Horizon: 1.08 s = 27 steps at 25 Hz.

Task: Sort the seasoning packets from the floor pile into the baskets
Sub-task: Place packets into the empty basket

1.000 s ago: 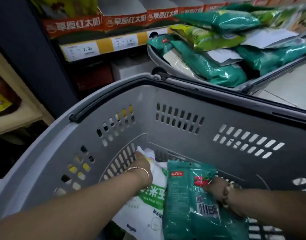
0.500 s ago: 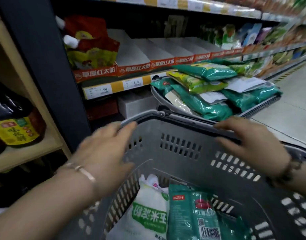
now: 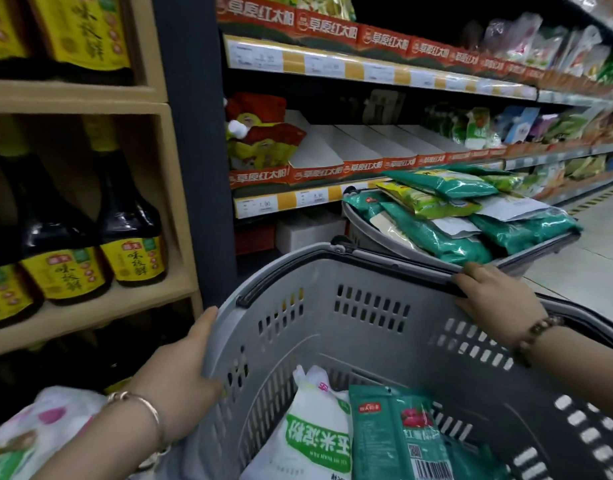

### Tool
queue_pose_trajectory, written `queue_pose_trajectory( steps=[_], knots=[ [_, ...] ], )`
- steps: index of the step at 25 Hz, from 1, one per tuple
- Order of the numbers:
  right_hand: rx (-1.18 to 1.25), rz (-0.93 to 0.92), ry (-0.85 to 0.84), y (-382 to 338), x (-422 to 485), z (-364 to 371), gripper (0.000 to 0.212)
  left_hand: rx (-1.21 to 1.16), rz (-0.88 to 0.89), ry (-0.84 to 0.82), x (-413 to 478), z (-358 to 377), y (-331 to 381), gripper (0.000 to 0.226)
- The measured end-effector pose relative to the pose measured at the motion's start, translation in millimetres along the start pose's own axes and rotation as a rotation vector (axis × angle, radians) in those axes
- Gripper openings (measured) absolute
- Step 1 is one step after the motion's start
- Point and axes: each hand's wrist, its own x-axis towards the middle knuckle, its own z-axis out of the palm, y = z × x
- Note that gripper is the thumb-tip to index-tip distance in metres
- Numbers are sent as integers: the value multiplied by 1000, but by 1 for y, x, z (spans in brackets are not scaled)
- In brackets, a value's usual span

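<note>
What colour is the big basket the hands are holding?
Grey basket, with a black handle; the head view shows it.

A shop — a grocery aisle: tiered shelves [image 3: 367,69] with yellow price strips [image 3: 291,200], bottled sauce [image 3: 131,230] at left, grey shopping baskets [image 3: 332,306] — lower frame.

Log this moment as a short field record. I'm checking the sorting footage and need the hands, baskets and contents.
left hand: grips the left rim of the near basket
right hand: grips its far rim, on the right
near basket contents: white packet, green packet
far basket: piled with green and yellow packets
left shelf: dark sauce bottles with yellow labels
</note>
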Motion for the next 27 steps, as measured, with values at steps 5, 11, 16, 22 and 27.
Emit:
queue_pose_trajectory(
  steps=[5,11,16,22,27],
  knots=[
    [25,-83,22,-56,30,-10,20,-25,-126,123,-19,-23,-37,90],
    [62,-114,32,-112,58,-17,17,-86,-179,221,-34,-45,-76,87],
    [75,-168,17,-137,69,-30,14,-97,-213,252,-35,-59,-97,86],
    [104,-396,-27,-190,82,-82,13,-152,-240,337,-40,-63,-102,80],
    [672,-821,174,-306,74,-145,29,-426,-379,427,-59,-64,-114,56]
  ],
)
